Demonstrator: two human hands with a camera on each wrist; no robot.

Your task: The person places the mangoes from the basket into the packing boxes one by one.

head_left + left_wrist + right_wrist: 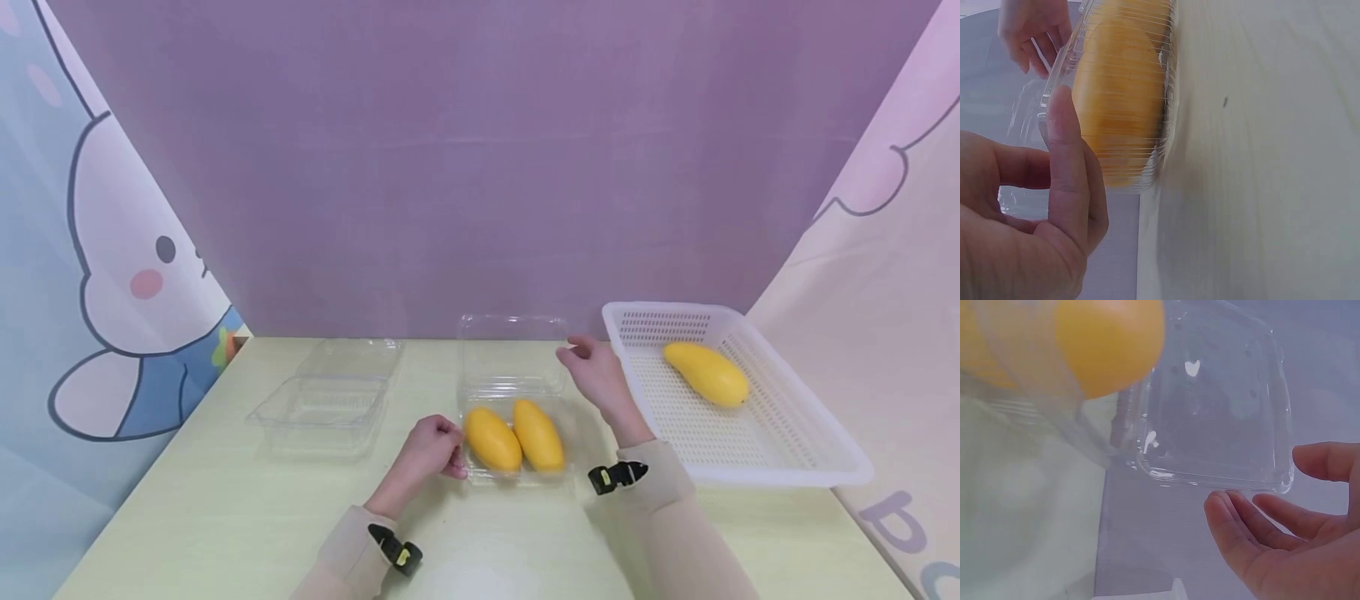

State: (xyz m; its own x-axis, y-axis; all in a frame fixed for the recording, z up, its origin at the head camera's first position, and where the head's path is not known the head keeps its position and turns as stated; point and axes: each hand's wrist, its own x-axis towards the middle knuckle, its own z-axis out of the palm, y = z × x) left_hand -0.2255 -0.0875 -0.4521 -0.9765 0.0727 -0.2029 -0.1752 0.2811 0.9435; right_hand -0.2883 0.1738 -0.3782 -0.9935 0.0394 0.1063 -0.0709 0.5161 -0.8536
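A clear plastic clamshell box (480, 477) stands with its lid (512, 357) raised at the back. Two yellow mangoes, a left one (492, 440) and a right one (538, 435), lie side by side in its base. At the base's left front rim my left hand (433, 448) holds the edge between thumb and fingers; the left wrist view shows the fingers (1067, 169) against the plastic. My right hand (596, 375) is beside the lid's right edge. In the right wrist view its thumb and fingers (1235, 531) are spread around the lid's corner, gripping nothing visibly.
A white perforated basket (780, 475) stands at the right, holding one yellow mango (707, 373). To the left sits another clear clamshell box (322, 417), its lid raised. A purple panel (487, 167) closes off the table's back edge.
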